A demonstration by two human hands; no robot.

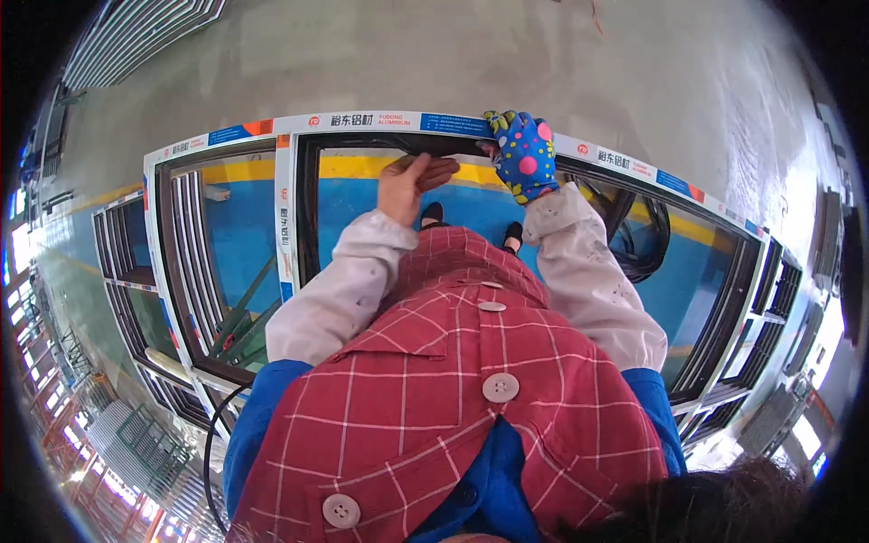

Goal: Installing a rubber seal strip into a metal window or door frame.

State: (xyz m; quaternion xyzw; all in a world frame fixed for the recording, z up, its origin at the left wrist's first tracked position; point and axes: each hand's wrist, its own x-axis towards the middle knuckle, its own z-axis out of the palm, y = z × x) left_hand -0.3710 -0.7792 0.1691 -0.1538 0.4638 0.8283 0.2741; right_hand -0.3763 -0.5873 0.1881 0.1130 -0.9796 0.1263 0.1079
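A large window frame point(362, 124) with dark profiles and white protective film stretches across in front of me. My right hand point(525, 161), in a blue glove with coloured dots, is closed over its far rail, right of the middle. The fingertips on the rail's far side are partly hidden. Bare, my left hand point(416, 185) is just inside the same rail, fingers stretched out toward the right and nothing visible in them. Along the rail's inner edge, close above that hand, runs a black strip point(385, 140); whether the fingers touch it I cannot tell.
A black coil point(654, 249) hangs within the frame's right part. Below are a blue floor area point(353, 204) and a yellow line point(348, 166). More frames point(136, 317) stand at the left, others point(774, 290) at the right. Long profiles point(136, 36) are stacked far left.
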